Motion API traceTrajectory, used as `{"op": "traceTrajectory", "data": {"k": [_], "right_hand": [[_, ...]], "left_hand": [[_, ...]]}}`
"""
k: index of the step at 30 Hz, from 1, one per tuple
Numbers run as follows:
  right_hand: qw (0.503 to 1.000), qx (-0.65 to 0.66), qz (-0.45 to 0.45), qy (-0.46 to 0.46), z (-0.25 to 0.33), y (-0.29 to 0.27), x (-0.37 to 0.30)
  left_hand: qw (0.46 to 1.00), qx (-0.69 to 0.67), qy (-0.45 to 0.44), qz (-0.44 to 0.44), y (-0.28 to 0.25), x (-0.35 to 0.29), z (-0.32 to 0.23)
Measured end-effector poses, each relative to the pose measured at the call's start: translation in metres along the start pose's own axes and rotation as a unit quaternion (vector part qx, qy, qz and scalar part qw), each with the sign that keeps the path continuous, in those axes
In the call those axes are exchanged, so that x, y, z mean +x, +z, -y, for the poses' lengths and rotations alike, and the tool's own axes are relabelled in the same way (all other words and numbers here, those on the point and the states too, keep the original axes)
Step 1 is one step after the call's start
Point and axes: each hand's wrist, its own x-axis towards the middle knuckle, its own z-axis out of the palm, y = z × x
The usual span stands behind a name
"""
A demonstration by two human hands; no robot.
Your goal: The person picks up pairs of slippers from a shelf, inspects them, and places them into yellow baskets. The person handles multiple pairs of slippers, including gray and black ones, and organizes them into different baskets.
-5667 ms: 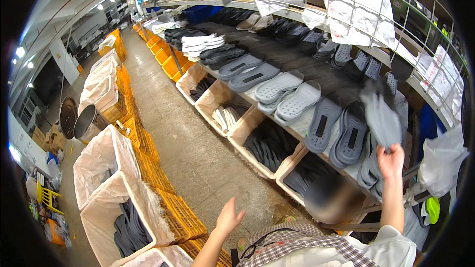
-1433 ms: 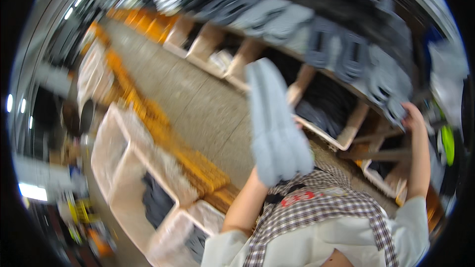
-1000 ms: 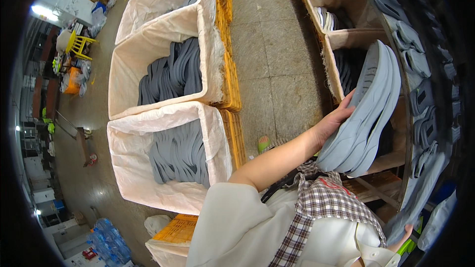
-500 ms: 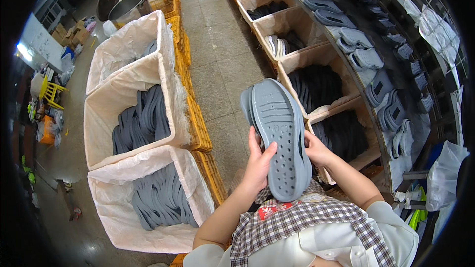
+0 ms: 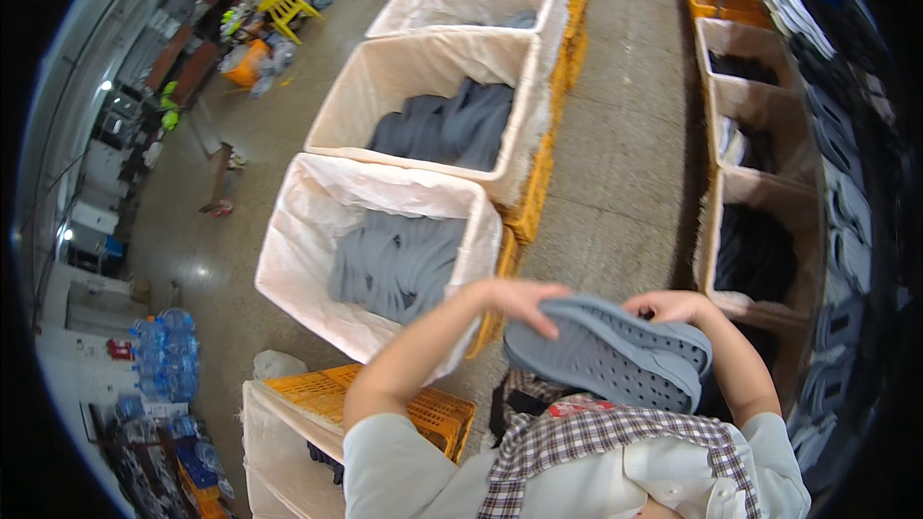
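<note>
A pair of grey shoe soles (image 5: pixel 601 370), one against the other, is held sideways in front of my checked apron (image 5: pixel 615 432). Rows of small holes run along the near sole. My left hand (image 5: pixel 527 302) grips the left end, its thumb over the face of the sole. On the upper edge, toward the right end, my right hand (image 5: pixel 670 308) is closed around the soles; some of its fingers are hidden behind them. Just left of my left forearm, a lined bin (image 5: pixel 279 245) contains a pile of light grey soles (image 5: pixel 399 264).
Farther along that row, another lined bin (image 5: pixel 332 106) has dark soles (image 5: pixel 447 125) inside. Yellow crates (image 5: pixel 524 216) stand beneath the row. A grey floor aisle (image 5: pixel 615 154) separates it from bins with black soles (image 5: pixel 755 250) on the right. Blue water bottles (image 5: pixel 165 356) stand far left.
My view has swung left. The soles have tipped from upright to lying sideways, and my left hand has shifted to their left end, my right hand to their upper edge.
</note>
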Motion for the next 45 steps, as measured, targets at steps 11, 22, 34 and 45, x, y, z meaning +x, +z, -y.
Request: {"op": "traceTrajectory", "data": {"k": [11, 22, 34, 45], "right_hand": [[0.866, 0.167, -0.376, -0.283, 0.091, -0.026, 0.071], [0.919, 0.083, -0.383, -0.037, 0.045, 0.020, 0.122], [0.881, 0.095, -0.457, 0.076, 0.028, 0.030, 0.134], [0.879, -0.109, -0.462, 0.043, 0.004, 0.034, 0.092]], "left_hand": [[0.803, -0.352, 0.051, -0.478, 0.085, -0.135, 0.166], [0.523, 0.047, -0.318, -0.789, -0.045, -0.256, 0.374], [0.628, 0.051, -0.413, -0.658, -0.152, -0.121, 0.437], [0.722, 0.203, -0.352, -0.560, -0.172, -0.143, 0.438]]}}
